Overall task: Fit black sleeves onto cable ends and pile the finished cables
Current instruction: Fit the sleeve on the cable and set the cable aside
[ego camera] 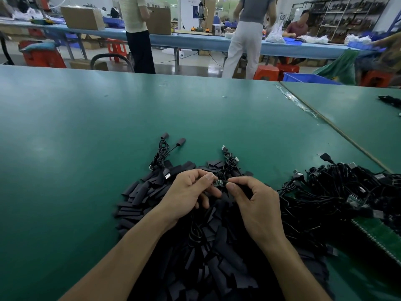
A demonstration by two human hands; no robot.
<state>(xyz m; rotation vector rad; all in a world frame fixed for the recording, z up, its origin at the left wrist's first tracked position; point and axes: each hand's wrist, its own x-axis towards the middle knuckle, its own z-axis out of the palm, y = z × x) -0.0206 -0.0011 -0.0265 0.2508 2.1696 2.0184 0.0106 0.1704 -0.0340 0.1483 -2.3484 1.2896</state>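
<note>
Both hands meet over the near middle of the green table point(86, 127); our left hand point(191, 192) has its thumb and forefinger curled to pinch a small green circuit board point(217, 183), while the other fingers fold loosely beneath; our right hand point(256, 205) pinches a black piece point(235, 182) that meets the board's right end, and we cannot tell whether this is a sleeve or the cable itself. Under and around both wrists lies a broad heap of loose black sleeves point(143, 192), spreading to the near edge; just beyond its far left edge lie a few coiled cables with sleeved ends point(165, 152), two black caps pointing away from us; just beyond the hands sits another coiled cable with silver USB plugs point(227, 156). To the right, a dense tangle of black cables point(336, 192) lies close beside the heap; at the near right edge lies a green panel of circuit boards point(382, 233). Further right, a second green table point(358, 109) butts against ours.
</note>
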